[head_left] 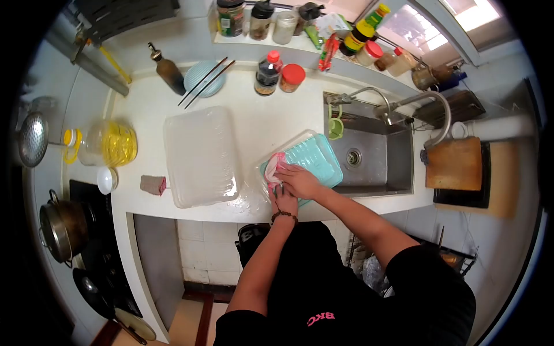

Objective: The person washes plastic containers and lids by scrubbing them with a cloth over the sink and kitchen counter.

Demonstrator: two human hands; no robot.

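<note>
You wore the camera on your head, so the single view looked forward and steeply down from above your shirt [352,294], which filled the lower edge. It was near enough to put your fingers [287,172] close to mid-frame. Its wide, bowed lens, dark at the corners, took in the tabletop [251,124] from stove [97,222] to sink [395,155], and the window ledge [268,51] beyond.

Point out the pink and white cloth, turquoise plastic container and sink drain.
Pink and white cloth [272,168]: head view, upper folds.
Turquoise plastic container [312,158]: head view, upper surface.
Sink drain [354,157]: head view, centre.
</note>
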